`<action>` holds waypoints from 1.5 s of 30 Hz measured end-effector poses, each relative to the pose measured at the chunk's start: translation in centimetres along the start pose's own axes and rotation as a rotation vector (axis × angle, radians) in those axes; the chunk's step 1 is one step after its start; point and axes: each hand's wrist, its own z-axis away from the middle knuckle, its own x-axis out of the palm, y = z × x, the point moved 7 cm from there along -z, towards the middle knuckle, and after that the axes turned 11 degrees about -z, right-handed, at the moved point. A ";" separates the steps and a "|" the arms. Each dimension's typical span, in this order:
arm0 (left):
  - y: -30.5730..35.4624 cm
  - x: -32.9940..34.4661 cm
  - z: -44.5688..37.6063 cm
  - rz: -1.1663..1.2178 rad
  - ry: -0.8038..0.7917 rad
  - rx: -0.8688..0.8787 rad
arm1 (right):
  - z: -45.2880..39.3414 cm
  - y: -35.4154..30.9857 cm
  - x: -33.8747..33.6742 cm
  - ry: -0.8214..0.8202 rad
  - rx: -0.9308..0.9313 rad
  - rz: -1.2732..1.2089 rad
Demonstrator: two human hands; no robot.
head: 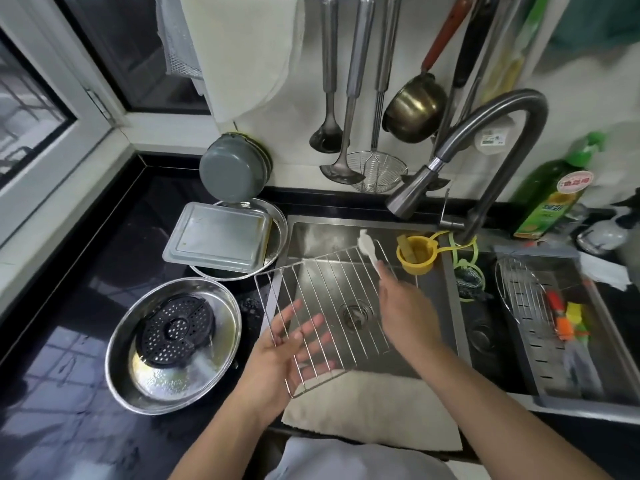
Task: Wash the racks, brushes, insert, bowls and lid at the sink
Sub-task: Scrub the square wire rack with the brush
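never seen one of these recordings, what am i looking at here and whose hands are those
There is no machine here. One camera worn on a person's head looks down at their own two hands at a kitchen sink. The left hand holds a wire rack from underneath, over the sink. The right hand grips a white brush and has it against the rack's far edge. On the counter to the left sit a steel bowl holding a black perforated insert, and behind it a flat metal tray lying in another bowl. A drainer on the right holds another rack.
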 end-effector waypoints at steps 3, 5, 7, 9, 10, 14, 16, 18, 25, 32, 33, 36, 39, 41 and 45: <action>-0.5 -1.1 0.2 0.001 0.023 -0.019 | 1.3 -1.6 2.2 -0.098 -0.084 -0.026; -0.7 -1.5 0.2 0.003 0.035 -0.023 | 0.9 -1.6 2.8 -0.096 -0.146 0.018; -0.7 -2.0 0.1 0.012 0.041 -0.026 | -0.7 0.3 2.1 -0.067 -0.082 0.030; -0.5 -2.4 0.1 0.002 0.040 -0.025 | -0.8 1.0 2.0 -0.090 -0.096 0.044; -0.4 -2.6 0.2 -0.008 0.041 -0.027 | -0.3 0.7 2.3 -0.134 -0.145 0.062; 0.0 -3.2 0.3 -0.031 0.052 -0.033 | -1.2 1.6 1.3 -0.131 -0.201 0.113; 0.8 -3.6 0.3 -0.059 0.058 -0.033 | -2.3 3.2 0.1 -0.130 -0.201 0.129; 1.9 -4.4 0.2 -0.107 0.050 -0.050 | -2.6 4.0 -0.7 -0.204 -0.290 0.152; 5.7 -6.8 -0.8 -0.192 0.015 -0.036 | -1.2 4.9 -3.3 -0.504 -0.439 0.251; 6.1 -6.2 -1.7 -0.241 -0.047 -0.072 | -4.6 3.7 -4.7 -0.373 -0.510 0.351; 6.2 -6.0 -1.7 -0.245 -0.053 -0.065 | -5.5 3.6 -4.9 -0.351 -0.509 0.341; 6.7 -6.6 -1.8 -0.200 -0.018 -0.029 | -2.1 4.1 -3.9 -0.462 -0.533 0.356; 6.7 -7.3 -1.8 -0.180 0.026 -0.015 | 3.7 4.7 -1.9 -0.678 -0.621 0.406; 6.4 -6.9 -1.7 -0.239 0.017 -0.028 | 2.0 4.8 -2.2 -0.603 -0.619 0.440; 6.6 -5.2 -1.6 -0.320 -0.007 -0.036 | -4.7 4.0 -5.3 -0.296 -0.540 0.360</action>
